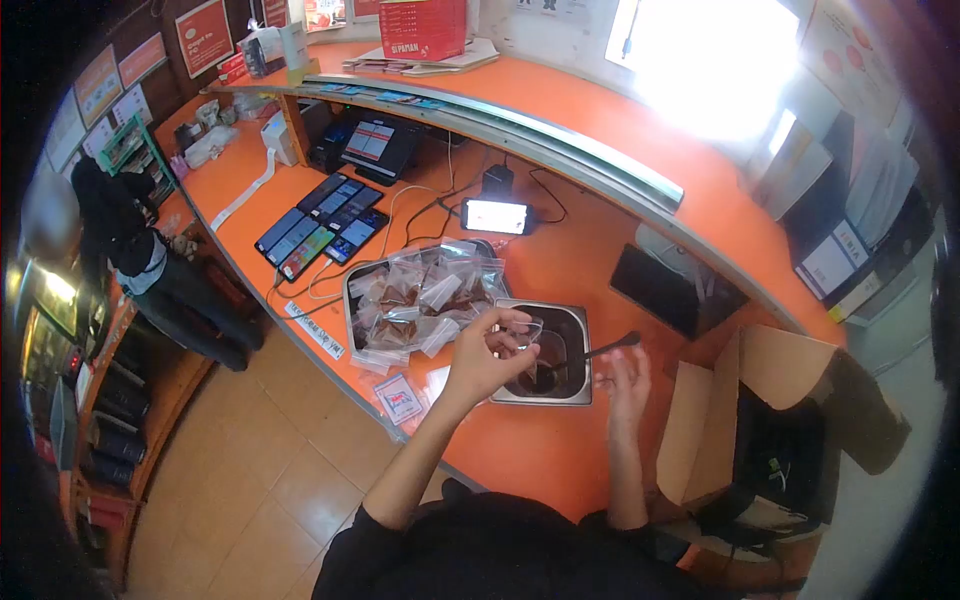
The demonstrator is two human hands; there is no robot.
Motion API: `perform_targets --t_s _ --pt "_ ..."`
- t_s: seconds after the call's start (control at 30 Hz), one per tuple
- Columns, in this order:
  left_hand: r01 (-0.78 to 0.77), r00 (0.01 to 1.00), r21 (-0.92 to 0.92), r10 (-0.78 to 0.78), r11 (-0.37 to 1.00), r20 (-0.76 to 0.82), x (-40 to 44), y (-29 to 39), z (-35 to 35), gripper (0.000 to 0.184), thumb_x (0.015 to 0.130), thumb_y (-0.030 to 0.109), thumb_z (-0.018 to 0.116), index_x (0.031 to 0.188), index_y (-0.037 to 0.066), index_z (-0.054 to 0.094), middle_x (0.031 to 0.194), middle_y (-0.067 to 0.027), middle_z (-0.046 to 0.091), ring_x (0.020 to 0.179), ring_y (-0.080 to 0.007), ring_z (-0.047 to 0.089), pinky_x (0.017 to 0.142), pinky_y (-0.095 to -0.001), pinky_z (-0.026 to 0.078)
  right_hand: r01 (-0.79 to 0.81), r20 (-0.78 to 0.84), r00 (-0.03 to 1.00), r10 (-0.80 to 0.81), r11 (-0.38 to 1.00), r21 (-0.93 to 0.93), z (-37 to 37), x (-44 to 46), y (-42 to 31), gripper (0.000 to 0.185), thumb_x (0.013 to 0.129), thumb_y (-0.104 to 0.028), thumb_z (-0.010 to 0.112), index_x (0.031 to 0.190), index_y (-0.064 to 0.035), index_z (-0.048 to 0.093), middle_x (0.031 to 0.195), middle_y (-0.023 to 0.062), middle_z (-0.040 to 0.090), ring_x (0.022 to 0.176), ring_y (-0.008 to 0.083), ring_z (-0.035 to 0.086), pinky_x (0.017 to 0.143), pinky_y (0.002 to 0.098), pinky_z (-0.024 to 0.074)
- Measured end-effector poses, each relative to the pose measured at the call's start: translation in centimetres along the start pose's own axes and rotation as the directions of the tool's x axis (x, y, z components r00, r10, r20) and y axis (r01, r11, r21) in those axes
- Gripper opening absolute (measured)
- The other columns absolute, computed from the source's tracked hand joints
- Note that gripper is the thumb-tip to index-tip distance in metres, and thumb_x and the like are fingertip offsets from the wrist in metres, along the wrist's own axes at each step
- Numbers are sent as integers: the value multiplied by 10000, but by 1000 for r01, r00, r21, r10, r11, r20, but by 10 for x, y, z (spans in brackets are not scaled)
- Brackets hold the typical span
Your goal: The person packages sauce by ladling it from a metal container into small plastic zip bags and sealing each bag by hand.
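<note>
Here: clear bag (534,331) in left hand (487,358), spoon (604,347) near right hand (625,388).

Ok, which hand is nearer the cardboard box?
Right. The right hand is just left of the box, between it and the metal tub; the left hand is farther off, at the tub's left side.
</note>
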State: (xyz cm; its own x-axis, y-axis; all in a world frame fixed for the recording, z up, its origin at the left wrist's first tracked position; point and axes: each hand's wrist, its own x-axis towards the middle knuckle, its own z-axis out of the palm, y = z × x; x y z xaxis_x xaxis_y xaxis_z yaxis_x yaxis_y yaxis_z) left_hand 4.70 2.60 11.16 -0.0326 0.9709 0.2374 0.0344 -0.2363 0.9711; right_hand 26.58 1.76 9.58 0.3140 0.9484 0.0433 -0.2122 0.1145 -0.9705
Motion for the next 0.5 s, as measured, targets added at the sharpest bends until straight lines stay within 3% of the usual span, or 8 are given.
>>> perform_targets --t_s 0.03,0.07,0.1,0.17,0.3,0.37,0.5 --pt "0 1000 2 0 1000 1 -1 0 1 499 751 76 807 1203 31 600 1014 -76 645 718 -56 629 628 -213 504 137 -34 990 -139 989 -60 5 -5 -2 407 948 -174 679 1310 -47 546 940 63 596 672 112 583 585 240 480" --pt "3 1000 -50 -2 999 12 -1 0 3 462 751 77 813 1152 24 591 1010 -68 635 734 -61 638 635 -215 507 221 -19 974 -225 966 -136 4 -5 1 518 876 -35 709 1346 -75 496 1075 90 574 766 138 614 637 259 498" --pt "7 1000 -103 -4 995 25 -2 0 5 427 751 77 819 1102 16 583 1006 -60 625 749 -66 647 641 -217 510 222 -22 974 -227 966 -135 8 -8 -5 518 876 -35 709 1346 -75 496 1075 90 574 766 138 614 637 259 498" --pt "42 998 -127 -35 991 57 -4 5 11 421 761 81 826 1086 26 564 988 -45 625 782 -72 651 680 -228 524 627 392 777 -492 655 -421 24 -21 -28 434 846 6 703 1248 -58 553 1002 84 606 805 154 625 681 280 507" --pt "89 991 -185 -69 979 112 -13 23 23 415 787 79 824 1074 27 528 982 -36 621 842 -106 677 728 -249 546 711 467 700 -540 586 -389 45 -28 -38 272 822 11 717 1073 -38 626 912 74 627 810 162 622 695 297 503" --pt "50 996 -212 -33 976 84 -16 24 18 368 811 76 807 1053 17 538 971 -49 627 832 -117 687 699 -243 541 611 360 787 -501 711 -347 45 -23 -39 124 825 -3 726 930 -20 661 838 69 634 816 150 620 697 294 496" --pt "76 997 -336 -60 939 57 -26 35 6 201 884 26 721 1020 -6 577 928 -79 659 821 -145 707 681 -245 556 582 412 788 -458 772 -256 41 -17 -48 75 837 -7 726 879 -8 664 837 75 633 797 144 619 700 285 493"
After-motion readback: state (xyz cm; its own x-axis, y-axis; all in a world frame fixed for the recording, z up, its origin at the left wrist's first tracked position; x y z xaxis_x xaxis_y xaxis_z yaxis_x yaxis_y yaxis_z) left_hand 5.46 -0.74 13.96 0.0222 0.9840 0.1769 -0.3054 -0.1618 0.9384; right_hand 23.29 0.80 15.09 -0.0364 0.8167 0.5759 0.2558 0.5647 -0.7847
